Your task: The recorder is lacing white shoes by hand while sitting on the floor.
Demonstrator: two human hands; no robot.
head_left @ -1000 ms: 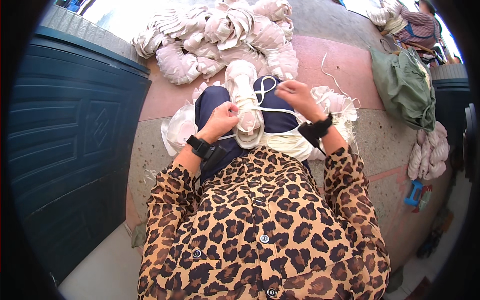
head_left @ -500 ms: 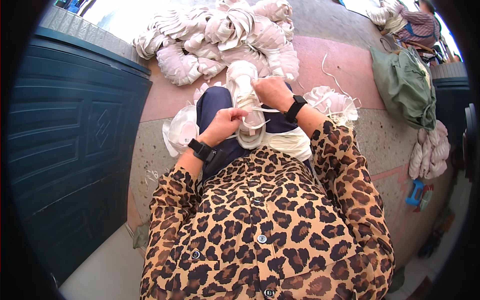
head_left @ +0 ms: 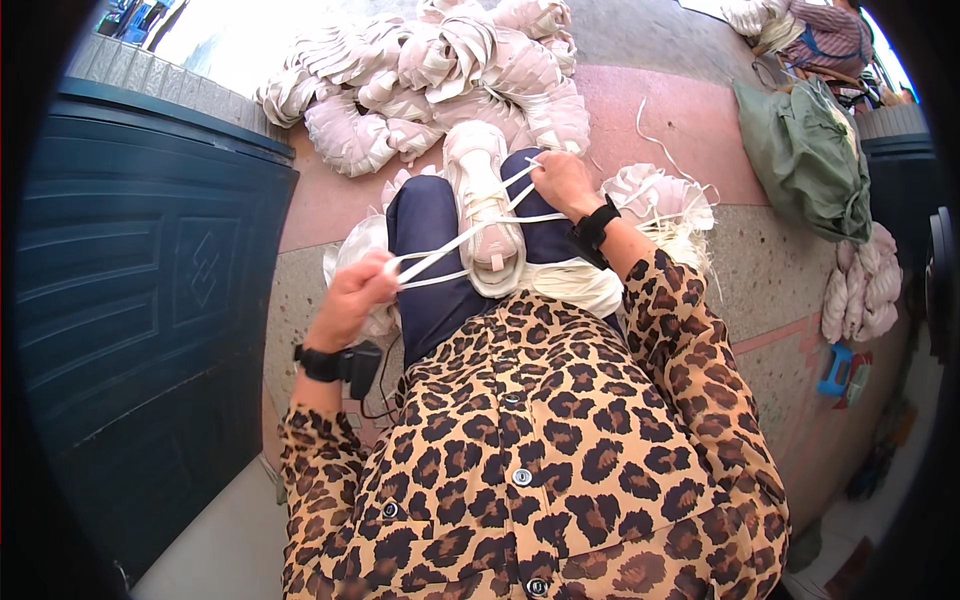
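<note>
At the near edge, leopard-print shirt front [head_left: 560, 460] and sleeves; off to the right, a blue tool-like item [head_left: 835, 370] on the floor, kind unclear. Left hand [head_left: 360, 290] is out beside the left thigh, slightly blurred, fingers closed on strands of white lace [head_left: 452, 244] stretched from the shoe. Pale pink-and-white shoe [head_left: 494, 240] lies lengthwise between the dark-trousered thighs [head_left: 430, 215]; hank of loose cream laces [head_left: 575, 285] just right of its near end. Right hand [head_left: 563, 183], farther off over the right thigh, pinches more of the lace. Hands well apart, both clamped on lace, neither gripping the shoe itself. Progress, as judged: partly laced; lace already crosses the shoe's middle in a few rows, but long strands run out both sides, one lying free on the right thigh. No knot or bow visible; pulling through and settling those strands look left to do. Exact eyelet count too small to tell. Beyond the knees: pale shoe pieces left [head_left: 360, 245] and right [head_left: 650, 195], lacing on them unclear; green bag [head_left: 805, 155] far right; big heap of pink-white bundles [head_left: 430, 80] far centre, no finished lacing readable; seated co-worker [head_left: 835, 40] farthest right.
</note>
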